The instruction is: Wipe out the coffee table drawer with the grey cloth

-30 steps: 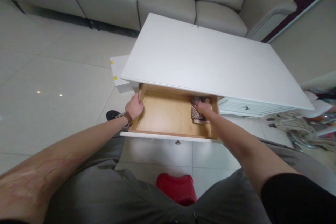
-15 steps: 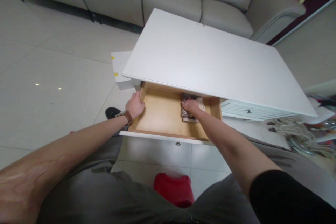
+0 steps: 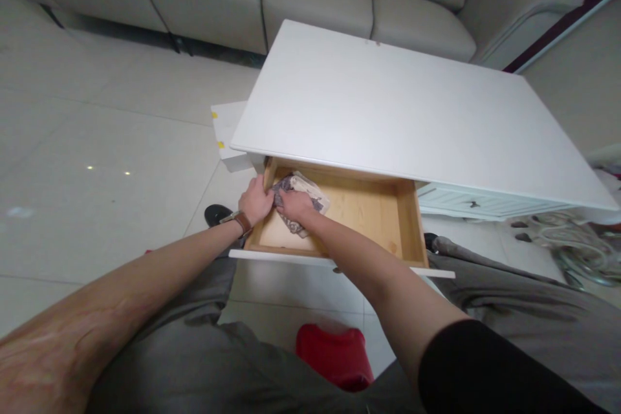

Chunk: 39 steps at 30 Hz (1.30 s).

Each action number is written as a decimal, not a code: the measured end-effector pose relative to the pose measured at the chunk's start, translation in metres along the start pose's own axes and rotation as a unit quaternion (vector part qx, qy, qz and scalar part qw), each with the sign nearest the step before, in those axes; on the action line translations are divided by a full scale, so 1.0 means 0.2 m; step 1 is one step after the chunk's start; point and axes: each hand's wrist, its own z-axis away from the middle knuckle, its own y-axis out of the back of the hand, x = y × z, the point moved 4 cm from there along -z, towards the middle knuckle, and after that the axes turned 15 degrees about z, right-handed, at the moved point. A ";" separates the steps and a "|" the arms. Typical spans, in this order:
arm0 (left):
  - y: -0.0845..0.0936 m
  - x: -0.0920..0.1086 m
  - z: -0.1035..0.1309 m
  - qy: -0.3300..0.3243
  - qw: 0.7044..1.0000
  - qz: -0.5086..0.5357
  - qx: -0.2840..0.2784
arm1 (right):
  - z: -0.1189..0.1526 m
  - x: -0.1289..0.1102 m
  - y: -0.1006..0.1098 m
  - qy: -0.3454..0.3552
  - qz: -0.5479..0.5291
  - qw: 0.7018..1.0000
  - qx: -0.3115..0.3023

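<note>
A wooden drawer (image 3: 359, 207) is pulled out of the white coffee table (image 3: 388, 103). My left hand (image 3: 256, 200), with a brown watch strap at the wrist, is closed over the drawer's left side wall. Inside the drawer, near its left end, my right hand (image 3: 295, 204) is closed on a folded patterned cloth (image 3: 315, 193) and presses it on the drawer bottom. The cloth has a dark print and a pale part. Its left edge lies close to my left fingers.
A grey sofa (image 3: 320, 3) stands behind the table. A white box (image 3: 230, 132) is on the floor at the table's left end. Below the drawer is a red object (image 3: 334, 356). Coiled hoses or cords (image 3: 572, 242) lie at the right.
My right hand has moved left inside the drawer with the cloth, from the right part to the left end. My left hand stays on the drawer's side. The view has shifted slightly.
</note>
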 end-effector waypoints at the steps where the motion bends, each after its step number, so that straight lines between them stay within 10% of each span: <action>1: 0.00 0.00 0.00 -0.001 1.000 -0.001 -0.002 | 0.01 0.06 0.00 -0.008 0.008 1.000 -0.003; 14: -0.01 -0.02 -0.01 0.012 0.999 -0.030 -0.001 | 0.76 1.25 -0.28 -0.292 0.054 0.948 -0.113; 21: -0.01 -0.03 0.01 0.002 1.000 -0.014 -0.006 | 0.79 1.19 -0.32 -0.290 0.055 0.947 -0.125; 32: -0.01 -0.05 0.02 -0.010 1.000 0.012 -0.018 | 0.92 1.08 -0.40 -0.088 -0.050 0.973 -0.209; 39: 0.00 -0.04 0.04 -0.004 0.999 0.036 -0.016 | 0.82 1.07 -0.40 -0.122 -0.064 0.974 -0.177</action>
